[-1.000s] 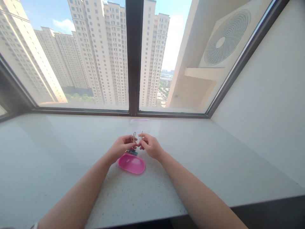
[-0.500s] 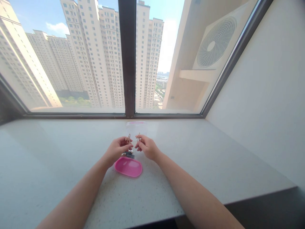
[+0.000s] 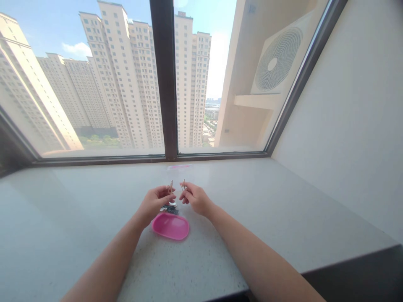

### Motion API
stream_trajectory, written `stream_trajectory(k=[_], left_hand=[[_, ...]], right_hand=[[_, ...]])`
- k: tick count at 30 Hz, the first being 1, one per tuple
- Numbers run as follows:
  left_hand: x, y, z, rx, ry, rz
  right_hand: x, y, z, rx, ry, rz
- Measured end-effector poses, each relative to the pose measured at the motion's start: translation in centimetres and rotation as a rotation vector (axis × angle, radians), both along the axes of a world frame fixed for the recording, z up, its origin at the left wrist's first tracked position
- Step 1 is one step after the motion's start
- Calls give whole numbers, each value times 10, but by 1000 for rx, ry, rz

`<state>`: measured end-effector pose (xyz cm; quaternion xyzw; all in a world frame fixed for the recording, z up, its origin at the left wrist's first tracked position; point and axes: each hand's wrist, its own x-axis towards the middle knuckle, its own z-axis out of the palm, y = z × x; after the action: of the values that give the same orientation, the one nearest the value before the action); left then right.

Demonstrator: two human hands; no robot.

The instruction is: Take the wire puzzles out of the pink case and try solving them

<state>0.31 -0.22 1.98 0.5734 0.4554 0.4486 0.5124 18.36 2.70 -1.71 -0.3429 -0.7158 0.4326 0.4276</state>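
Between the thumb and fingers of my left hand (image 3: 159,201) is a small gold-coloured looped piece (image 3: 170,187). A similar small looped piece (image 3: 184,184) is pinched in my right hand (image 3: 195,198), a short gap to the right. Both pieces are held upright above the counter; their finer detail is too small to tell. Several dark and silvery small items (image 3: 170,208) lie in a pile below my left fingertips. Just nearer to me sits a pink oval tray (image 3: 171,226), with nothing visible in it.
A clear plastic bag with a pink strip (image 3: 179,167) lies behind my hands. The speckled white counter (image 3: 176,268) runs back to a dark window frame (image 3: 168,84). A white wall (image 3: 352,126) rises at the right.
The camera view has tilted slightly, so the counter and hands appear a little lower. Both hands keep their hold, with almost the same gap between them.
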Motion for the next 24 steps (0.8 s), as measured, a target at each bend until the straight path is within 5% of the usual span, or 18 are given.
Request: stream_trajectory(k=[24], left_hand=[[-1,0,1,15,7,67]], right_hand=[[0,-4,7,64,42,-71]])
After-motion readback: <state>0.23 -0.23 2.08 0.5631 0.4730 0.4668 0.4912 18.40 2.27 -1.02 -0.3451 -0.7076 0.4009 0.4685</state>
